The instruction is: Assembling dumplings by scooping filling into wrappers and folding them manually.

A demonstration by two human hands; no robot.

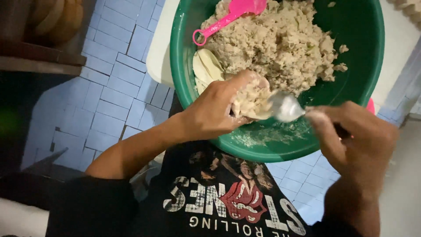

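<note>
- Cupping a thin pale wrapper loaded with filling, the left hand [215, 112] hung over the near rim of the wide green plastic basin [359, 52], likely so that any crumbs would fall back inside.
- The wrapper with its filling [250, 100] sat in the curled fingers of that hand, just inside the basin's near edge and touching the spoon's tip.
- The right hand [355, 136] was clenched around the handle of a shiny metal spoon [285, 106], bowl turned toward the wrapper, apparently to press or level the filling.
- A coarse beige minced mixture [280, 39] was heaped in the middle and far part of the basin, close enough for the spoon to reach.
- A few spare pale wrappers [205, 66] leaned against the basin's left inner wall, beside the heap.
- A pink plastic scoop [232, 13] lay on the heap at the basin's far side, its handle pointing to the left rim, held by no one.
- Blue tiled floor [114, 87] showed left of the basin.
</note>
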